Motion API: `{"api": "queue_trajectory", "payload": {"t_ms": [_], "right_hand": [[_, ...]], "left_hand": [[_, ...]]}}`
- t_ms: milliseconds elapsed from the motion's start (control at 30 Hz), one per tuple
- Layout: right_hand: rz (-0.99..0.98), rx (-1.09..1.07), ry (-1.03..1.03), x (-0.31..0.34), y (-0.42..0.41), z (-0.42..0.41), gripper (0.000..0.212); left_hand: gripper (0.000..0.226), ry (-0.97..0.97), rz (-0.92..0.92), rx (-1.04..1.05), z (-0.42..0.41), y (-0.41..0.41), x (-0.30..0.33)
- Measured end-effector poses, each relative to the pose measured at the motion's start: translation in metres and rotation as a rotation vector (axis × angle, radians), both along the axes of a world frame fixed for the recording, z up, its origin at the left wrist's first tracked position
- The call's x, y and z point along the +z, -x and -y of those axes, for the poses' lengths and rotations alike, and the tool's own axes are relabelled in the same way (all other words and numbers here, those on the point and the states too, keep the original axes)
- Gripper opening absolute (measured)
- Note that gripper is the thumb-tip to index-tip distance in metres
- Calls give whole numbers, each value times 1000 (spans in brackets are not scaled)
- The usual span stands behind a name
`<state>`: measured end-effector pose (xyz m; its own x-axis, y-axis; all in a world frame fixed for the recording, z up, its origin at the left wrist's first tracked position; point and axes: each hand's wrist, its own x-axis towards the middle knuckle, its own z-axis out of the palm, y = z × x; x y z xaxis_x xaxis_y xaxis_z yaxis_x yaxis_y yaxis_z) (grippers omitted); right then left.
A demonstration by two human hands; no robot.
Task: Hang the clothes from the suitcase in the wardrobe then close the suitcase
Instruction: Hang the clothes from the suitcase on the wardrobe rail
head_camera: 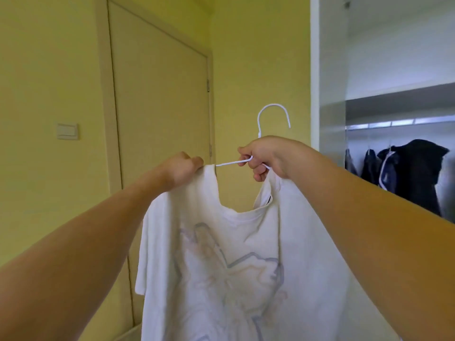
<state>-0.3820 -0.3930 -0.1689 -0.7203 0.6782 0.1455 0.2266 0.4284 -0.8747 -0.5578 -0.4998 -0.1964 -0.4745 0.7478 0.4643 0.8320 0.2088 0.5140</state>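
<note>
A white T-shirt (pixel 236 267) with a faint printed figure hangs in front of me on a white wire hanger (pixel 272 112), whose hook points up. My left hand (pixel 183 168) pinches the shirt's left shoulder at the collar. My right hand (pixel 267 156) grips the hanger's neck and the shirt's right shoulder. The open wardrobe (pixel 330 119) stands to the right, with a metal rail (pixel 398 124) under a shelf. The suitcase is out of view.
Dark clothes (pixel 413 175) hang on the wardrobe rail at the right. A closed beige door (pixel 160 107) is straight ahead in the yellow wall, with a light switch (pixel 68 131) to its left.
</note>
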Motion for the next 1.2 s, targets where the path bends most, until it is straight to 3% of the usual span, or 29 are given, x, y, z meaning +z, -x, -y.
{"api": "queue_trajectory", "payload": {"t_ms": [133,267,433,567,767,967,1200], "right_hand": [[-25,-168,1,24,-72,-8,38],[-58,-364,-32,34,-155,-29,36],[-90,-592,-168,29,-268,-67,32],[-68,-671,-258,10,-337,-109,35],[-32,-648,-209,-32,-391,-206,46],[-25,-724,-159,-67,-405,-313,44],[33,-692,-30,-38,-394,-405,50]], "left_hand": [[20,111,15,-226,-20,-70,30],[22,233,230,-436,-39,-141,50],[20,374,283,-626,-81,-252,56],[23,353,331,-672,-132,-322,36],[24,396,520,-684,-219,-386,-12],[18,354,406,-638,-325,-436,-32],[15,331,679,-629,-405,-453,-41]]}}
